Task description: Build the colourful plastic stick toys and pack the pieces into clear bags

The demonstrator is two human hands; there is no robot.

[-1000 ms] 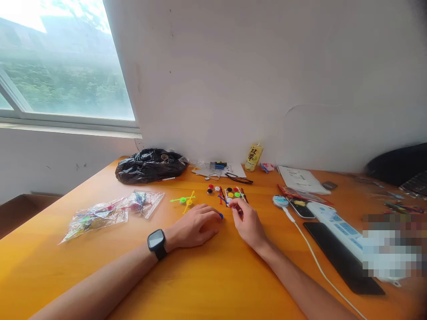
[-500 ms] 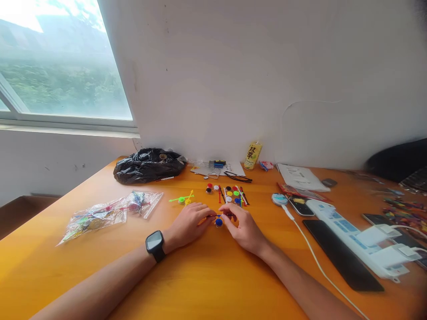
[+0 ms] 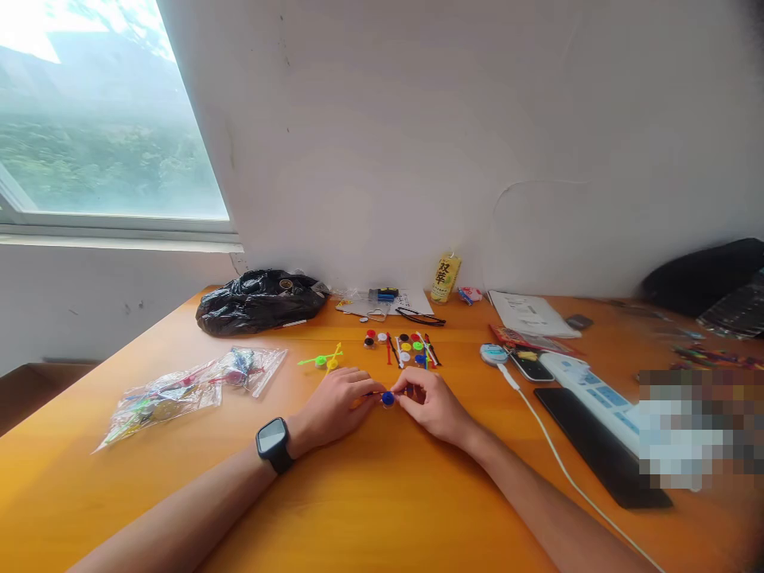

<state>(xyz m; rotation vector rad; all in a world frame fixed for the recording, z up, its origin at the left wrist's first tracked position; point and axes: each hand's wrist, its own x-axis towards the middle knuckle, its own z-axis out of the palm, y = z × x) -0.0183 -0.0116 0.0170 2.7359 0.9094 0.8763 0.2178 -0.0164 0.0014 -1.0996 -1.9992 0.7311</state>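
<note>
Between my hands is a small round blue spinner base (image 3: pixel 387 399) with a clear rim beneath it. A thin dark-blue arrow lies across its top, mostly covered by fingers. My left hand (image 3: pixel 341 404) is closed, pinching the arrow's left end. Closed as well, my right hand (image 3: pixel 434 404) pinches the other end from the right. Just beyond my left hand lie a green arrow spinner (image 3: pixel 321 360) and a yellow arrow spinner (image 3: pixel 333 362). Farther out are several coloured round bases (image 3: pixel 406 347) and loose arrows (image 3: pixel 433 350) in red, black, white and blue.
Clear bags of coloured parts (image 3: pixel 173 398) lie left, below a black plastic bag (image 3: pixel 256 302). A yellow drink carton (image 3: pixel 446 278) stands by the wall, with eyeglasses (image 3: pixel 421 317) nearby. To the right are a power strip (image 3: pixel 588 386), a black slab (image 3: pixel 597 446) and a white cable (image 3: pixel 555 454).
The view has shifted slightly, moving the scene a little left. Both hands keep their pinch, and the arrow now sits closer over the blue base.
</note>
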